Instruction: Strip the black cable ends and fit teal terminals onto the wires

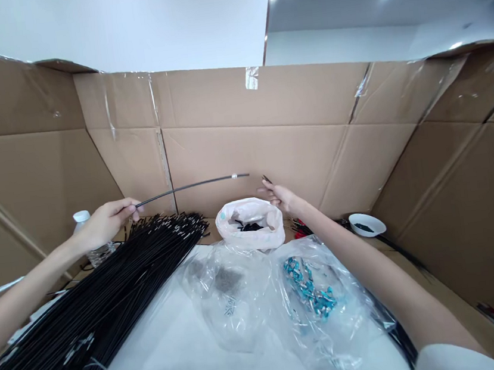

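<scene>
My left hand [110, 221] is closed on one end of a thin black cable [184, 187]. The cable bows gently to the right, with a small whitish sleeve [234, 176] close to its free end. My right hand [279, 196] is closed around a small dark pointed tool [267, 179], whose tip stands just right of the cable's end, apart from it. What kind of tool it is cannot be made out. Beneath that gap sits an open white plastic bag [228, 230] with black bits [250, 227] inside.
A large bundle of black cables [120, 290] lies at left, beside a clear water bottle [97, 254]. On the white surface [170, 362] are clear bags, one holding grey bits [228, 279], another teal parts [309, 288]. A white bowl [374, 223] stands right; cardboard walls [242, 143] enclose everything.
</scene>
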A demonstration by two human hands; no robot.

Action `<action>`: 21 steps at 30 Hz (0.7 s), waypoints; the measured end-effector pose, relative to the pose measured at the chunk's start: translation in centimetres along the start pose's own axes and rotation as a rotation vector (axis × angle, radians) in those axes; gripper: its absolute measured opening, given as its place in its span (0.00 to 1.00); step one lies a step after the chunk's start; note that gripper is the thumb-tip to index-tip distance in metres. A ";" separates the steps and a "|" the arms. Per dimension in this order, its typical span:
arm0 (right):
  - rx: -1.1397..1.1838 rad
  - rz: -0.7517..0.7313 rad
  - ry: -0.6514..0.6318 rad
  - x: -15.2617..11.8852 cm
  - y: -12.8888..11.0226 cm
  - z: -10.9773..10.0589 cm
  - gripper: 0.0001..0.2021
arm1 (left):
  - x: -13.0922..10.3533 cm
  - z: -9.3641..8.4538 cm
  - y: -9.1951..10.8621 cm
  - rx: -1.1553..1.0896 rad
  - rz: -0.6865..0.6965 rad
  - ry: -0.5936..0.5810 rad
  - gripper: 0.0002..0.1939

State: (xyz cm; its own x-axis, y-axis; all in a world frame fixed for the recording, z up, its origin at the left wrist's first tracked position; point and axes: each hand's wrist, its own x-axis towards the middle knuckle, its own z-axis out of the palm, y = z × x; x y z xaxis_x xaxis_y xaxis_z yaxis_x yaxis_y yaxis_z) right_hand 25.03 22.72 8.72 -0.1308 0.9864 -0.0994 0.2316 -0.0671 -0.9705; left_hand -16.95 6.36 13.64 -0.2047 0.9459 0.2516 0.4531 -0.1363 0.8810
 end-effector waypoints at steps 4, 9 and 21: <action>0.110 -0.031 -0.249 -3.6 -0.1 -0.7 0.24 | -0.7 -1.2 -2.0 0.123 0.027 -0.028 0.15; 0.163 -0.009 -0.737 -8.4 1.0 1.0 0.24 | -0.7 -1.6 -2.9 0.474 0.293 -0.258 0.16; 0.403 -0.109 -0.597 -15.7 2.8 4.2 0.24 | 0.1 -2.5 -3.6 1.207 0.479 -0.234 0.24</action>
State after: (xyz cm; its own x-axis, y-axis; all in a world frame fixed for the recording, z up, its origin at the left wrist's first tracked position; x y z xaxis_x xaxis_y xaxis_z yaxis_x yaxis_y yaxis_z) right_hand 23.72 6.41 6.66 -0.6633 0.7482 0.0110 -0.1706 -0.1369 -0.9758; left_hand -20.80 6.17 11.47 0.2903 0.9224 0.2547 0.9470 -0.2386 -0.2150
